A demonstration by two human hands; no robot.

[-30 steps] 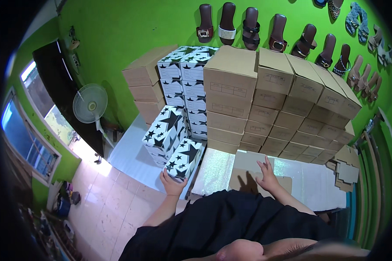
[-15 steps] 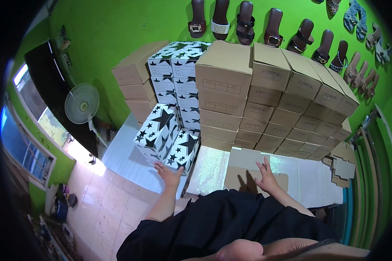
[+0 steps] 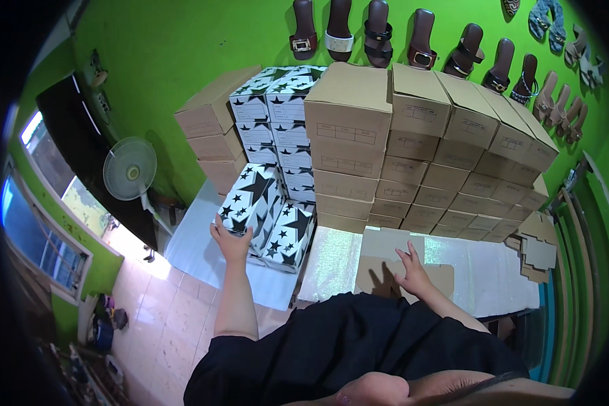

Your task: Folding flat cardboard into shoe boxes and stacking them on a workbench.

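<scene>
My left hand (image 3: 232, 242) is at the near end of a white shoebox with black stars (image 3: 254, 193), its thumb and fingers spread across the box's width as it grips that end. This box sits on a stack, beside a slightly lower star-patterned box (image 3: 289, 237) to its right. Over a flat piece of brown cardboard (image 3: 379, 267) my right hand (image 3: 413, 274) is open, fingers stretched and holding nothing. The hand casts a shadow on the cardboard.
More star-patterned boxes (image 3: 291, 108) are stacked behind. Tall rows of brown boxes (image 3: 348, 135) fill the table's back. Folded cardboard pieces (image 3: 534, 254) lie at the right end. A white fan (image 3: 130, 169) stands left. Sandals (image 3: 423, 40) hang on the green wall.
My left hand has moved up and left, from the lower box's near end to the upper star-patterned box. The right hand stays over the cardboard. The view has shifted slightly.
</scene>
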